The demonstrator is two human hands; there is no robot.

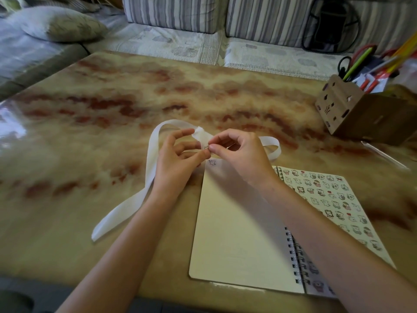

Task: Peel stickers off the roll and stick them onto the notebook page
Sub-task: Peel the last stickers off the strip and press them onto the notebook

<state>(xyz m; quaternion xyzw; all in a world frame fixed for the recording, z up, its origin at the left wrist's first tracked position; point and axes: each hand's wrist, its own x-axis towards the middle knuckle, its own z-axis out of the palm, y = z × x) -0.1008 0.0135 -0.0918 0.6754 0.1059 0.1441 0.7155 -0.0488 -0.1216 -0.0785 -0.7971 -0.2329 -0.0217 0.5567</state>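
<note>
A long white sticker strip (150, 168) loops across the table from the lower left, over my hands, to a curl at the right. My left hand (178, 159) holds the strip between thumb and fingers just above the notebook's top left corner. My right hand (239, 152) pinches a small sticker at the strip, fingertip to fingertip with the left. The open spiral notebook (237, 233) lies below with a blank cream page. One small sticker (212, 162) sits at that page's top left corner. The folded-back cover carries cartoon prints.
A brown cardboard pen holder (352, 109) with pens and scissors stands at the table's right rear. A clear plastic piece (383, 154) lies in front of it. Sofa cushions (176, 12) and a pillow (61, 23) are behind the marbled table (112, 109).
</note>
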